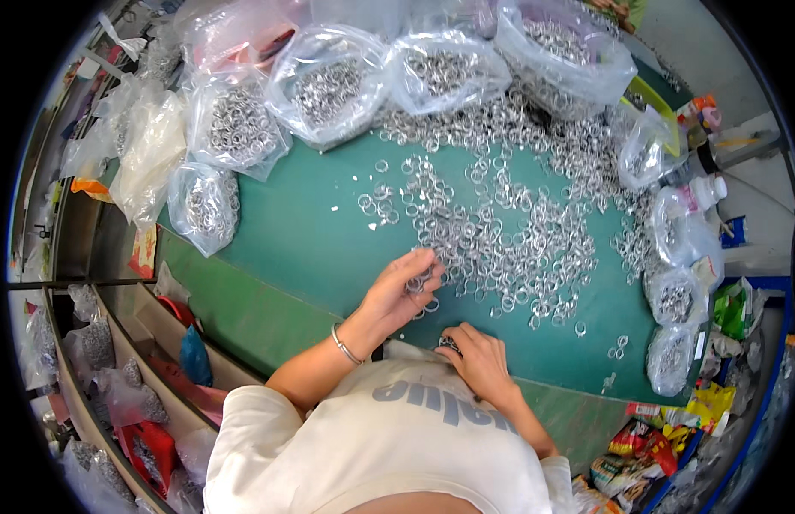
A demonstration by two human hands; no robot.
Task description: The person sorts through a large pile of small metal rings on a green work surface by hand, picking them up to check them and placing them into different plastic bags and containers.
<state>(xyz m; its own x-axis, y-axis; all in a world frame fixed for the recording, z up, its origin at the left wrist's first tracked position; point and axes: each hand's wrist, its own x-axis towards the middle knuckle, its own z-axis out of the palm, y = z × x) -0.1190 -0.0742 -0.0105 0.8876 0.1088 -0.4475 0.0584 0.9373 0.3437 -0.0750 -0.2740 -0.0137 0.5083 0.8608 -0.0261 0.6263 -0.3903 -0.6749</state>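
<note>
Metal rings [500,231] meet left hand [397,295], grip loosely curled; right hand [479,360] seemingly pinches rings at table edge [577,381]

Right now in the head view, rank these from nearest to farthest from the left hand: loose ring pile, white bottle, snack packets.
1. Loose ring pile: touching the left hand.
2. Snack packets: lower right, off the table's edge.
3. White bottle: far right.
</note>
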